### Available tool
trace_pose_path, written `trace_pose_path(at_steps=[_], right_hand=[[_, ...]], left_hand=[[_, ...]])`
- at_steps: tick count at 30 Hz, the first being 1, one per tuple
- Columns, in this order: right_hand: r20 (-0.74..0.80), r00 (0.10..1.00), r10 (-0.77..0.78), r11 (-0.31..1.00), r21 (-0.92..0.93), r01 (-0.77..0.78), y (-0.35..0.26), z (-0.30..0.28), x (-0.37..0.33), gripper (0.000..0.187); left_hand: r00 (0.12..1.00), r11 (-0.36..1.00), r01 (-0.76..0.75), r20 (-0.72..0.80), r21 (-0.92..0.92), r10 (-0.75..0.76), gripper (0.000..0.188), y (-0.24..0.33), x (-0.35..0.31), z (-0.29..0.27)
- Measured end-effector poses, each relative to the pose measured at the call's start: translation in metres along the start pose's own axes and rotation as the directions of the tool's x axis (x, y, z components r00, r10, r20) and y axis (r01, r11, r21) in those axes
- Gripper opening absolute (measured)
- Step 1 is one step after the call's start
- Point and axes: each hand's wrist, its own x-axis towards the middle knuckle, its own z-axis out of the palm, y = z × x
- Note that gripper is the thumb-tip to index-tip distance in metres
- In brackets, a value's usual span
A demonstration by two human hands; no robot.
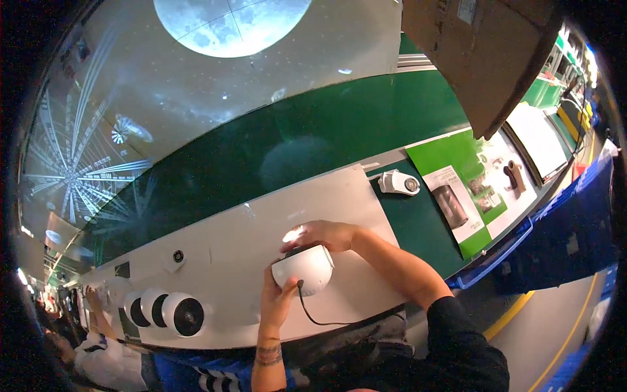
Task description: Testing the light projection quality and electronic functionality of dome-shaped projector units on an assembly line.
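Note:
A white rounded projector (305, 272) with a dark front sits over the white board, its front facing away from me. My left hand (277, 302) is closed around its near left side, the thumb beside the plug of a black cable (312, 319). The cable curves down and right along the board's near edge. At the far side of the projector, my right hand (330, 235) curls over its dark front edge. Bright light falls on the fingertips, and the projector partly hides them.
Several white round units with black faces (189, 317) stand in a row at left. Beyond them is a small white device (175, 260). Another white device (400, 183) lies beside a green printed sheet (450, 189). A cardboard box (486, 59) juts in upper right. Someone in white (108, 362) works far left.

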Motion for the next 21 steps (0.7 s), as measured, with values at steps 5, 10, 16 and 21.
trace_pose_path(at_steps=[5,10,16,21], right_hand=[[-0.041,0.987,-0.154,0.942,-0.307,0.134,0.005,0.0,0.002,0.024],[-0.057,0.991,0.123,0.984,0.135,-0.114,0.01,-0.001,-0.002,0.029],[-0.012,0.991,0.136,0.958,0.258,-0.129,0.01,-0.003,-0.002,0.037],[0.015,1.0,0.009,0.961,0.276,-0.013,0.012,-0.001,-0.002,0.035]], left_hand=[[1.0,1.0,-0.008,-0.004,0.011,0.008,0.077,-0.001,0.0,0.001],[1.0,0.999,-0.005,-0.005,0.051,0.005,0.081,-0.002,0.001,0.0],[1.0,0.998,-0.023,-0.003,0.063,0.024,0.087,-0.004,0.001,-0.002],[1.0,0.997,-0.019,-0.01,0.073,0.02,0.09,-0.008,0.002,-0.003]])
